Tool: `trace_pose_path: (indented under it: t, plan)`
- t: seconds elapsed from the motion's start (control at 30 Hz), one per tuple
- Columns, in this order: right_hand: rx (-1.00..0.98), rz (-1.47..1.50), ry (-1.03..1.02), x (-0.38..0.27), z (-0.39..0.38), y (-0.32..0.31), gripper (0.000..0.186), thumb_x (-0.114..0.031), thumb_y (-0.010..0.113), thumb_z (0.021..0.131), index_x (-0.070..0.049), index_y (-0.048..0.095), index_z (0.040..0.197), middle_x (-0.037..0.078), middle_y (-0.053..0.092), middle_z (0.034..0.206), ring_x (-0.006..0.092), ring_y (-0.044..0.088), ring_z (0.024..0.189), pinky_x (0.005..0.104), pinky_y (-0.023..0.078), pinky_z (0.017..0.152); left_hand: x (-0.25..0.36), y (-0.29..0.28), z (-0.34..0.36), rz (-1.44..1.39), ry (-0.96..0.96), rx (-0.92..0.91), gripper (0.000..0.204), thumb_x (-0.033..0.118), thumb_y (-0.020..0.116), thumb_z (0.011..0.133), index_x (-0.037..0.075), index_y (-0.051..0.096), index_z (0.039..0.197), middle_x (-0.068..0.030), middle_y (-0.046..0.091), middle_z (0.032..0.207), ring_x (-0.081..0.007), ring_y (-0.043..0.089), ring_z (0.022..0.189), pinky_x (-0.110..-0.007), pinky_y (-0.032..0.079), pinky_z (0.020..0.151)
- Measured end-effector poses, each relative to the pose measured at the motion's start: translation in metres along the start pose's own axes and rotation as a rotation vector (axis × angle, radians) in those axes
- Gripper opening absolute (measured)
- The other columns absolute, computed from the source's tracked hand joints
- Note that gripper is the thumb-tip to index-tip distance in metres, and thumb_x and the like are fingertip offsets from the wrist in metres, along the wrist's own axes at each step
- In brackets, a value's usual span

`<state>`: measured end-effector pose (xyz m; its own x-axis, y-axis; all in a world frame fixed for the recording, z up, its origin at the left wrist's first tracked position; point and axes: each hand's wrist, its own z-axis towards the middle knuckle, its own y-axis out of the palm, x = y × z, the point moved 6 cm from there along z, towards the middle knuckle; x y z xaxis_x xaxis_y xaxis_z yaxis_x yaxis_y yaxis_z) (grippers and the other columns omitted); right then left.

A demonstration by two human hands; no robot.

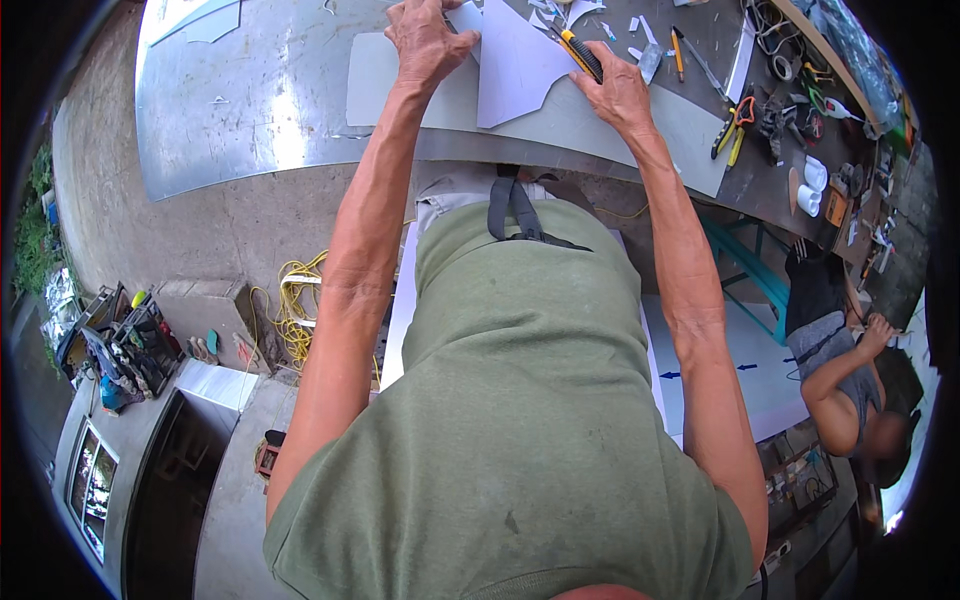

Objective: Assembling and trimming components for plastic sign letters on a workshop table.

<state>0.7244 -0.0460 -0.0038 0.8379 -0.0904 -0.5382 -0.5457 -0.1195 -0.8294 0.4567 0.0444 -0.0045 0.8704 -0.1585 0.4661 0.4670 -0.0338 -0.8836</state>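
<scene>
At the table's near side my right hand (612,92) is closed around a yellow-and-black utility knife (582,55). The blade end points up and left over a pale, irregularly cut sheet (520,70). My left hand (430,42) is bent at the top edge of the view, its thumb and fingers closed on a small white sheet piece (464,18); part of the grip is hidden. Beneath both lies a larger grey-white sheet (375,85). White offcuts (610,30) are scattered beyond the knife, and a clear block-like piece (650,62) rests beside my right hand.
A pencil (678,55), orange-handled pliers (745,110), white cups (811,186) and cables crowd the metal table's (240,120) right side. Yellow cord (297,300) lies coiled on the floor at left. Another person (840,370) is at the far right.
</scene>
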Motion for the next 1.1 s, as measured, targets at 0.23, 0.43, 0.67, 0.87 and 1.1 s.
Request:
trace_pose_path:
  t: [0.23,0.43,0.67,0.87,1.1]
  plan:
    - [-0.004,-0.006,-0.01,0.001,-0.001,0.003,0.042,-0.032,0.075,0.09,-0.016,0.062,0.126,0.012,0.074,0.095,0.0371,0.072,0.094,0.0491,0.055,0.082,-0.061,-0.009,0.002,-0.666,-0.247,0.106,0.022,0.015,0.075,0.094,-0.001,0.074,0.109,-0.0083,0.074,0.09,-0.0141,0.071,0.078,-0.027,0.057,0.068]
    - [-0.036,-0.047,-0.003,0.0,-0.001,0.001,0.042,-0.033,0.074,0.09,-0.016,0.061,0.126,0.012,0.075,0.098,0.0372,0.072,0.095,0.0496,0.056,0.083,-0.074,-0.073,-0.021,-0.771,-0.231,0.183,0.013,0.01,0.073,0.097,0.002,0.075,0.107,-0.0031,0.073,0.087,-0.0076,0.061,0.071,-0.023,0.052,0.064]
    - [-0.041,-0.033,-0.004,-0.002,-0.001,0.0,0.042,-0.034,0.073,0.09,-0.016,0.061,0.126,0.013,0.075,0.101,0.038,0.072,0.097,0.0502,0.056,0.084,0.036,-0.008,-0.064,-0.659,-0.007,0.061,0.015,0.009,0.077,0.09,0.005,0.076,0.105,-0.0047,0.077,0.085,-0.0107,0.069,0.072,-0.027,0.056,0.067]
    - [0.017,-0.061,-0.054,-0.001,-0.002,0.001,0.043,-0.036,0.074,0.092,-0.014,0.062,0.127,0.014,0.074,0.098,0.036,0.072,0.09,0.0474,0.056,0.079,0.065,-0.007,-0.078,-0.254,0.325,0.126,0.041,0.017,0.079,0.085,0.009,0.07,0.125,-0.0093,0.067,0.134,-0.0287,0.059,0.126,-0.041,0.048,0.103]
    - [0.017,-0.032,-0.032,-0.005,-0.004,-0.001,0.038,-0.034,0.073,0.091,-0.016,0.062,0.122,0.014,0.074,0.098,0.0383,0.072,0.093,0.0507,0.056,0.08,0.054,0.008,-0.107,-0.098,0.523,-0.228,0.08,0.05,0.069,0.092,0.008,0.044,0.155,-0.0113,0.035,0.166,-0.0295,0.027,0.156,-0.045,0.02,0.128]
